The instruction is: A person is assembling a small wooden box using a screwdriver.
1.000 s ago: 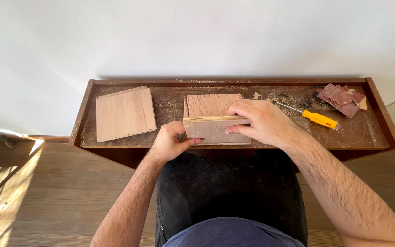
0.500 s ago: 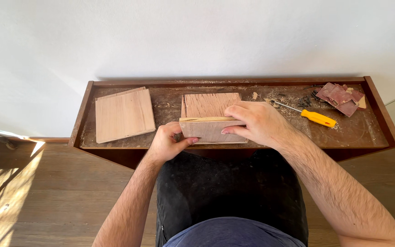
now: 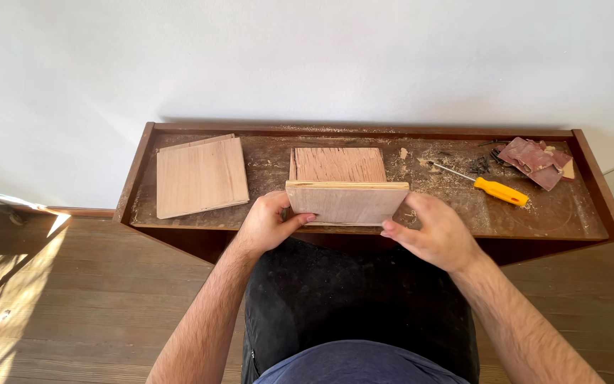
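The wooden panel [image 3: 347, 203] stands tilted up at the near middle of the table [image 3: 570, 220], held between both hands, its pale face turned toward the person and its top edge level. The left hand [image 3: 268, 224] has its grip closed on the panel's left end, thumb laid across the lower front corner and fingers hidden behind, while the right hand [image 3: 435, 231] pinches the lower right corner with thumb and fingertips; taking it at both ends this way seems to keep the board steady and its face open to view. Just behind it, touching or nearly so, a second panel [image 3: 339, 164] with rougher, streaked grain lies flat on the table. Farther left, well apart, a third pale board [image 3: 200, 176] lies flat near the table's raised rim. To the right, a yellow-handled screwdriver [image 3: 488, 186] rests among scattered sawdust, and beyond it, in the far right corner, sits a small heap of reddish sandpaper sheets [image 3: 534, 162].
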